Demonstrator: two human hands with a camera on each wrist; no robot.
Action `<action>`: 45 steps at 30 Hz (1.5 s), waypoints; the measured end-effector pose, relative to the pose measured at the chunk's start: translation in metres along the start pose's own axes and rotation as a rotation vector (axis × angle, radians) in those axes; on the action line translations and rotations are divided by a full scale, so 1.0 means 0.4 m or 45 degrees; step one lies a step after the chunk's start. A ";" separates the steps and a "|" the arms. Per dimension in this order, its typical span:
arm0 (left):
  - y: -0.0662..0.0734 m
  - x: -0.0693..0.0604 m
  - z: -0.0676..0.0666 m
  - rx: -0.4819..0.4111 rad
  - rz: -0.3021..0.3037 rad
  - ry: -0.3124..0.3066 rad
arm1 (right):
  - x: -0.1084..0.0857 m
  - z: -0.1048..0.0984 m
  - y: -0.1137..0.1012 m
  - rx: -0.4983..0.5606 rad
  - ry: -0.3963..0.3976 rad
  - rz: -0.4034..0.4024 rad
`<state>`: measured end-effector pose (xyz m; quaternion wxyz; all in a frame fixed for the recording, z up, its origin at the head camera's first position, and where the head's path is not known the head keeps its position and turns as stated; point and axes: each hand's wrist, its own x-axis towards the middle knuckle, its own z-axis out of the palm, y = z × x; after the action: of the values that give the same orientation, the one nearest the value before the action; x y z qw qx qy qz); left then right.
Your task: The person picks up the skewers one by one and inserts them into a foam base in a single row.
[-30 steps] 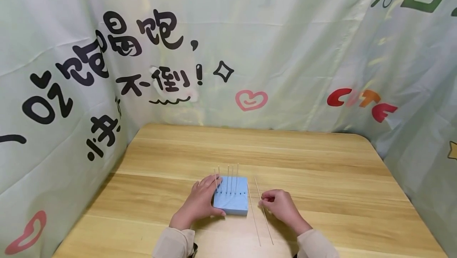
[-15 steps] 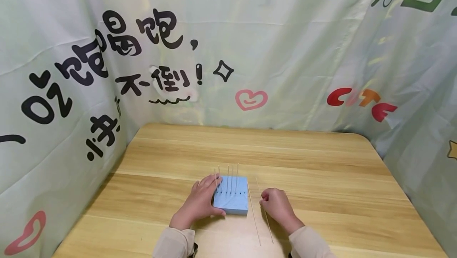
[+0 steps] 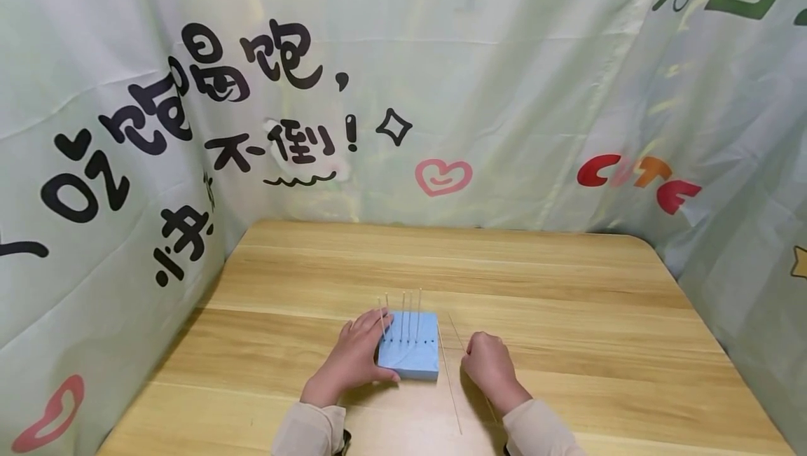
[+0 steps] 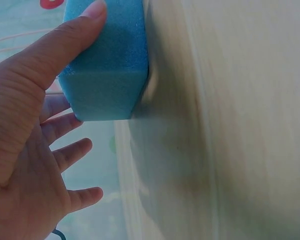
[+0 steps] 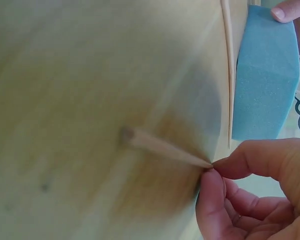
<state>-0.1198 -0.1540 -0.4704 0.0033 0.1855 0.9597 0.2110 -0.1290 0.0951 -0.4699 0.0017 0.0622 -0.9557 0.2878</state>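
A blue foam block [image 3: 408,361] lies on the table with a row of small holes across its top. Several thin wooden sticks [image 3: 403,316] stand upright in the left holes; holes at the right end have none. My left hand [image 3: 358,352] grips the block's left side, its thumb [image 4: 65,42] on the front face and other fingers spread behind. To the right of the block, my right hand [image 3: 492,365] pinches a thin wooden stick [image 5: 165,148] between thumb and index finger. That stick slants close above the table, partly hidden by the hand in the head view.
Another thin wooden stick [image 3: 450,386] lies on the table along the block's right side, between block and right hand. The wood-grain table [image 3: 536,274] reaches back to a printed cloth curtain [image 3: 504,92], which also hangs at both sides.
My right hand has turned and shifted slightly left and in, with its fingers curling more over the stick. The held stick's tilt has changed a little. Left hand and block stay put.
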 end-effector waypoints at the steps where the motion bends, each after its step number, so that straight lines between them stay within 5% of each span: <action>1: 0.000 0.000 0.000 0.000 -0.001 0.001 | -0.001 0.000 -0.002 -0.003 -0.003 0.012; 11: 0.004 0.000 -0.002 -0.012 -0.004 0.004 | -0.003 -0.009 0.019 0.076 -0.027 0.072; 21: 0.006 -0.002 0.000 0.012 0.008 0.019 | 0.017 -0.072 0.022 0.513 0.009 0.051; 33: 0.002 -0.003 0.000 0.021 0.019 0.034 | 0.019 -0.133 -0.014 1.104 -0.168 0.031; 45: 0.003 -0.002 -0.002 0.006 -0.018 -0.012 | 0.026 -0.129 -0.026 1.111 -0.223 -0.143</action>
<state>-0.1185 -0.1536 -0.4692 0.0090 0.1798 0.9615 0.2077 -0.1397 0.1138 -0.4207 -0.0899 0.1330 -0.7364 0.6572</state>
